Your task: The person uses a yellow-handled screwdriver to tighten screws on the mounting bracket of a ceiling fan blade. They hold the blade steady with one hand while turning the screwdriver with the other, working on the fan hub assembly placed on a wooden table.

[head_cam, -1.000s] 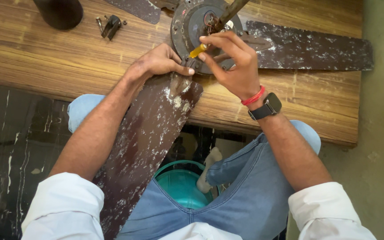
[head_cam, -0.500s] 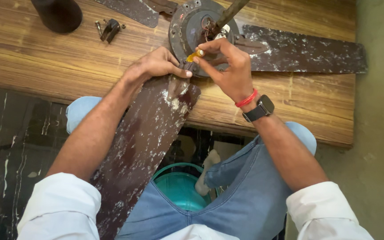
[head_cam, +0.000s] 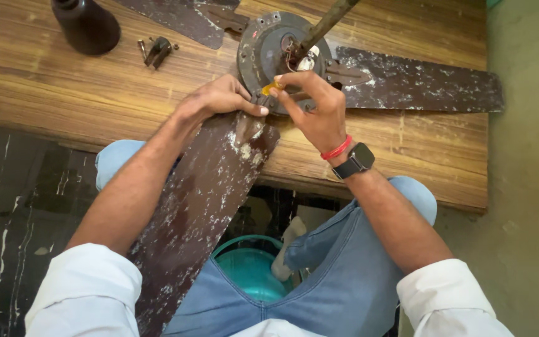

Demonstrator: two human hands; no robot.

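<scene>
A person sits at a brown wooden desk [head_cam: 63, 81] with an old ceiling fan on it. The fan has a round dark metal motor [head_cam: 276, 53] in the middle and long brown blades with white spots.

The left hand [head_cam: 219, 100] lies flat on the near brown spotted blade [head_cam: 207, 193], right where the blade meets the motor. Its fingers are together and press down on the blade's end. This blade sticks out over the desk edge, down past the person's blue jeans.

The right hand [head_cam: 313, 109] is at the front rim of the motor. Its thumb and first fingers are pinched on a small tool with a yellow handle [head_cam: 272, 86]. The tool's tip is too small to see. This wrist has a red band and a black watch.

Another spotted blade [head_cam: 419, 84] lies flat on the desk to the right. A dark round bottle-shaped thing [head_cam: 85, 25] stands at the far left, with small metal parts [head_cam: 157, 50] just beside it. A teal bucket [head_cam: 247, 274] sits on the floor between the person's knees.
</scene>
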